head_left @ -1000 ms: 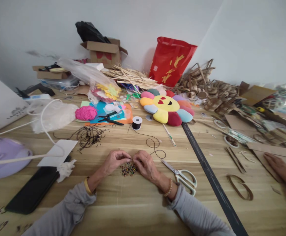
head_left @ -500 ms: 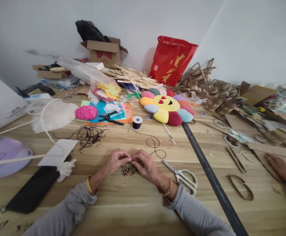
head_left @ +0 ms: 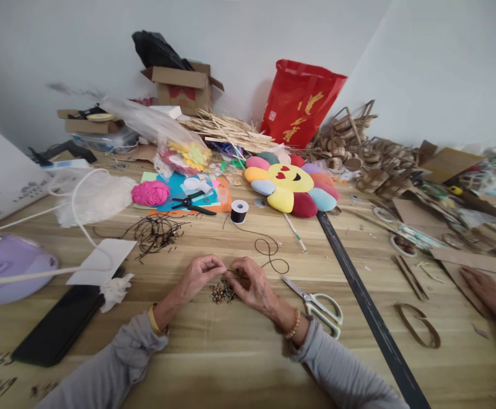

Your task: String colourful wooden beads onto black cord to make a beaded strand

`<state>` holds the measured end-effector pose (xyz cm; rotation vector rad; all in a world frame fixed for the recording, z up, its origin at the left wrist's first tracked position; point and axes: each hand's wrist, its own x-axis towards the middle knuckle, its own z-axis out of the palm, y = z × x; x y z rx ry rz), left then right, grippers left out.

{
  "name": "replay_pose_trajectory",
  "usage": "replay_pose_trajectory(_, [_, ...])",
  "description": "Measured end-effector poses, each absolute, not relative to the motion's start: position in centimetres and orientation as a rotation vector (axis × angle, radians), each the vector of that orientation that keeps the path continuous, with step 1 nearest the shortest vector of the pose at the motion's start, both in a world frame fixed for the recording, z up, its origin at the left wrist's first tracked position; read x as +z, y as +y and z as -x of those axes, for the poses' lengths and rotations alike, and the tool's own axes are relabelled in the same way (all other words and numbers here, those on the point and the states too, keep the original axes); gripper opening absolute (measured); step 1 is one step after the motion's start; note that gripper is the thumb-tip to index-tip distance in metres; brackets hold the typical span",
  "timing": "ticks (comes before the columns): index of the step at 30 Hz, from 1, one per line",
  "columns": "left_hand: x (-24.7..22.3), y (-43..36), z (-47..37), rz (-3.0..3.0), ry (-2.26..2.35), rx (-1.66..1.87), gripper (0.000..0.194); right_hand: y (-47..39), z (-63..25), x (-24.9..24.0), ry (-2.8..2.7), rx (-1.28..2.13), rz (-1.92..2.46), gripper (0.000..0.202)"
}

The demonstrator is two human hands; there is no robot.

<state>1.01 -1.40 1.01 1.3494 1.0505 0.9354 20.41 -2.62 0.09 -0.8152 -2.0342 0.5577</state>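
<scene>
Fingertips pinched, my left hand (head_left: 201,276) and my right hand (head_left: 254,286) meet nearly tip to tip. Between them shows a short dark piece of the black cord (head_left: 278,263), which both hands grip; a bead there would be too small to make out. The cord runs in loose loops from a white spool (head_left: 240,212) to behind my right hand. Small multicoloured beads (head_left: 221,292) lie in a pile just below the fingertips, partly hidden by my right hand. Scissors (head_left: 319,304) with pale handles lie right of my right wrist.
A black phone-like case (head_left: 58,326) and crumpled tissue (head_left: 115,291) lie left. Behind are cut black cords (head_left: 156,233), pink yarn (head_left: 150,193), pliers (head_left: 193,204) and a flower cushion (head_left: 290,179). A dark strip (head_left: 362,295) crosses right; another person's hand (head_left: 488,289) rests beyond.
My hands have drawn slightly apart at the fingertips, showing a bit of dark cord between them. My left hand has risen slightly. The view has shifted a little.
</scene>
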Motion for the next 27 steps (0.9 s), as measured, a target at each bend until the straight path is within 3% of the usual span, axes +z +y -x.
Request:
replay_pose_trajectory(4, [1.25, -1.56, -1.06, -1.408, 1.061, 0.923, 0.024, -2.72, -20.49, 0.38, -1.998, 0.643, 0.818, 0.007])
replay_pose_trajectory(21, [1.03, -1.89, -1.33, -1.539, 1.113, 0.952, 0.016, -2.41, -20.85, 0.67, -1.995, 0.577, 0.917, 0.017])
replay_pose_trajectory(27, [0.42, -2.06, -1.34, -2.009, 1.164, 0.917, 0.003, -2.40, -20.94, 0.47, -1.923, 0.611, 1.002, 0.016])
